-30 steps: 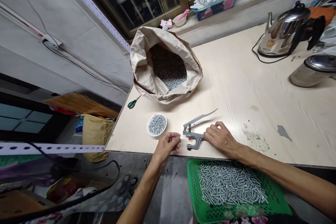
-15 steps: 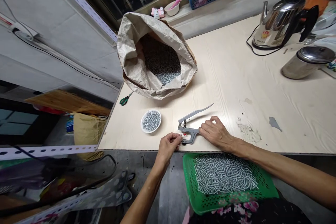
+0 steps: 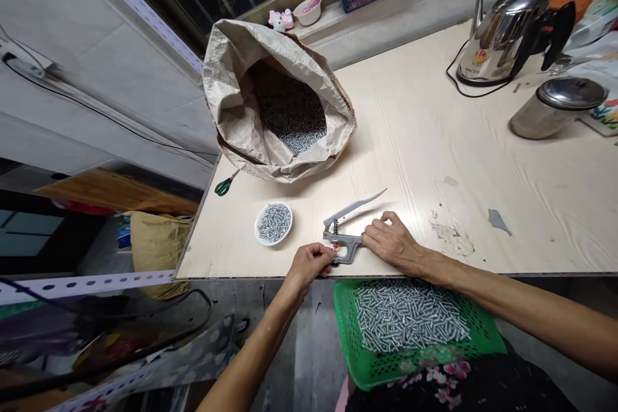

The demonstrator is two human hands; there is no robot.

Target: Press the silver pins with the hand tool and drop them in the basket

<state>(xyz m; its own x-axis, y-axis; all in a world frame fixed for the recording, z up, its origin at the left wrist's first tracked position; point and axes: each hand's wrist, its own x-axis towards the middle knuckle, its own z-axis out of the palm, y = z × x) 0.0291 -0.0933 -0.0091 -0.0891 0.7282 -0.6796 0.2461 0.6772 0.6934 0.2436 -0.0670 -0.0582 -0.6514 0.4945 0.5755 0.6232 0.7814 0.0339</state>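
Grey snap-fastener pliers [image 3: 351, 239] lie near the table's front edge, handles apart, with a small red part at their jaws. My right hand [image 3: 392, 241] has its fingers closed round the end of the lower handle; the upper handle stands free above it. At the jaws, my left hand [image 3: 313, 262] pinches with thumb and forefinger something too small to make out. Left of the pliers stands a white bowl [image 3: 263, 237] full of small silvery metal pieces that look like screws. A green basket [image 3: 344, 335] holds many more in front of me, below the table edge.
A large open sack [image 3: 226, 71] with metal pieces inside stands at the back left of the table [image 3: 405, 141]. Green-handled scissors [image 3: 223, 187] lie beside it. A kettle [image 3: 502, 32] with its cord and a lidded metal cup [image 3: 545, 114] stand at the right.
My left fingertips have come slightly closer in between the jaws of the pliers. My right hand keeps its hold on the handle. The whole view has shifted a little.
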